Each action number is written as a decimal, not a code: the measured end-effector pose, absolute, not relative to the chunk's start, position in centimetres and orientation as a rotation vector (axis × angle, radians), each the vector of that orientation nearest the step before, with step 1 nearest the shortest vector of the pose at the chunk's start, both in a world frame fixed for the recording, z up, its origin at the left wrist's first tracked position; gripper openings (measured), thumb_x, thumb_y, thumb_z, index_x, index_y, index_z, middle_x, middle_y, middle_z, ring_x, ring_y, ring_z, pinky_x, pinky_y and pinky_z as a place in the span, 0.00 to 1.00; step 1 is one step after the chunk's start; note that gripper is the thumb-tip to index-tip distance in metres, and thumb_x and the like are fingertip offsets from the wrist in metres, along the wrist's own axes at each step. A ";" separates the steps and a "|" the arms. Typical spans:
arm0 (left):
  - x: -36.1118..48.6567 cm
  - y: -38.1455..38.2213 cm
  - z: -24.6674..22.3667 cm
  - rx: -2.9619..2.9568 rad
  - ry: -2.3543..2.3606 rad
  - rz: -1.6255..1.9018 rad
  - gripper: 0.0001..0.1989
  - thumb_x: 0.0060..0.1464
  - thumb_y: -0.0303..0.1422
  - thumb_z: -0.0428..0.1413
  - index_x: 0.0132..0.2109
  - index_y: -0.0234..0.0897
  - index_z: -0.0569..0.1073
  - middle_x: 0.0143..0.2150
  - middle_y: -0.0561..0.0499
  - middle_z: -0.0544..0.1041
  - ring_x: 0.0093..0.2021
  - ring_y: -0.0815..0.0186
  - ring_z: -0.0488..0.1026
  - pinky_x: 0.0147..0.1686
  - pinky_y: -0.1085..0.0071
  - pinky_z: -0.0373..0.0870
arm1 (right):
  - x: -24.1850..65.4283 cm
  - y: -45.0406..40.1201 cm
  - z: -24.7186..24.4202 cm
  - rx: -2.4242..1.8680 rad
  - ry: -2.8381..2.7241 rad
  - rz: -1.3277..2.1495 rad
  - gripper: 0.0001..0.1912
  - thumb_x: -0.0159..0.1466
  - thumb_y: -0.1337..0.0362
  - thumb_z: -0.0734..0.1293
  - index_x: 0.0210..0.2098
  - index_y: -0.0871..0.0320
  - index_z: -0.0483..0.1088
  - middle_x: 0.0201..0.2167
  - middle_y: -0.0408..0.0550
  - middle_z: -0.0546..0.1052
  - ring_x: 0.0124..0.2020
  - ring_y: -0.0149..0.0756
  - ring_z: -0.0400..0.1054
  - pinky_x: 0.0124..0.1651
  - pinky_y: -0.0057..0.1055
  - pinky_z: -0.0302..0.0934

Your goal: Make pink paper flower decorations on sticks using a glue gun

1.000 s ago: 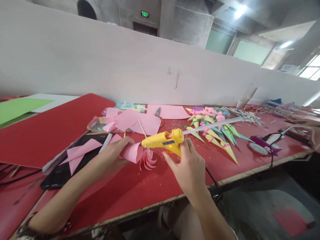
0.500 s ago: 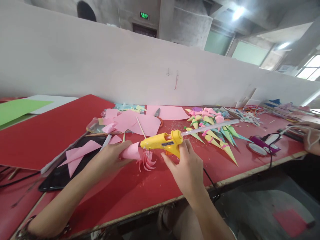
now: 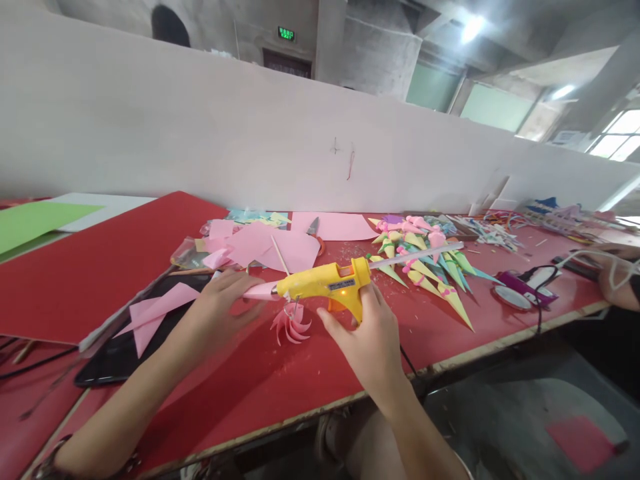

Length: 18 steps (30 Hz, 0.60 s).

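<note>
My right hand point(image 3: 373, 340) is wrapped round the handle of a yellow hot glue gun point(image 3: 315, 281), whose nozzle points left. A long clear glue stick point(image 3: 420, 255) juts from its back end, and a small orange light glows on its side. At the nozzle tip is a piece of pink paper point(image 3: 262, 291), held in my left hand point(image 3: 225, 305), which is slightly blurred; most of the paper is hidden by the fingers. Just under the nozzle, a pink paper piece with curled strips point(image 3: 291, 325) appears above the red table point(image 3: 320, 373).
Pink sheets point(image 3: 275, 245) and scissors point(image 3: 315, 233) lie behind the gun. A pile of paper cones point(image 3: 425, 257) is to the right. A black tray point(image 3: 110, 357) holds pink offcuts at left. Another person's hand point(image 3: 615, 277) is at far right, near a purple device point(image 3: 525, 290).
The pink paper in my left hand has turned and now looks narrower at the nozzle. My left fingers have shifted. The glue gun has moved only slightly.
</note>
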<state>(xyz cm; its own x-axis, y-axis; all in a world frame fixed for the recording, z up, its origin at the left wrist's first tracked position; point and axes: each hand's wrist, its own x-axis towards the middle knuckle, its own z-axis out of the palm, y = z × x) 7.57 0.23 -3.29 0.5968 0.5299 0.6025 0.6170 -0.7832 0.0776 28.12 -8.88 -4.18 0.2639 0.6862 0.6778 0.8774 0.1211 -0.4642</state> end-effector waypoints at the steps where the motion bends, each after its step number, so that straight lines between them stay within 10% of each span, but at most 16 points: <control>1: 7.4 0.4 -3.5 -2.616 -0.912 -0.956 0.08 0.57 0.32 0.46 0.32 0.39 0.67 0.29 0.50 0.71 0.31 0.61 0.67 0.31 0.68 0.64 | 28.1 -8.9 -4.1 -1.611 -1.476 -0.231 0.13 0.55 0.58 0.68 0.35 0.59 0.65 0.27 0.46 0.72 0.25 0.38 0.69 0.25 0.31 0.62; 18: 6.6 0.4 -2.8 -2.330 -0.709 -0.947 0.06 0.57 0.27 0.45 0.35 0.40 0.65 0.29 0.48 0.73 0.31 0.59 0.67 0.28 0.69 0.63 | 28.2 -9.0 -4.3 -1.560 -1.580 -0.091 0.09 0.55 0.63 0.61 0.35 0.60 0.66 0.22 0.44 0.72 0.17 0.32 0.64 0.21 0.27 0.56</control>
<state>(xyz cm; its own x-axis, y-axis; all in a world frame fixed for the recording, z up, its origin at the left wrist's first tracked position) 6.64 0.45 -2.85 0.6184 0.2682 0.7387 0.6333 -0.7266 -0.2664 28.19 -8.99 -4.35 0.1849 0.7692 0.6116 0.8344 0.2059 -0.5112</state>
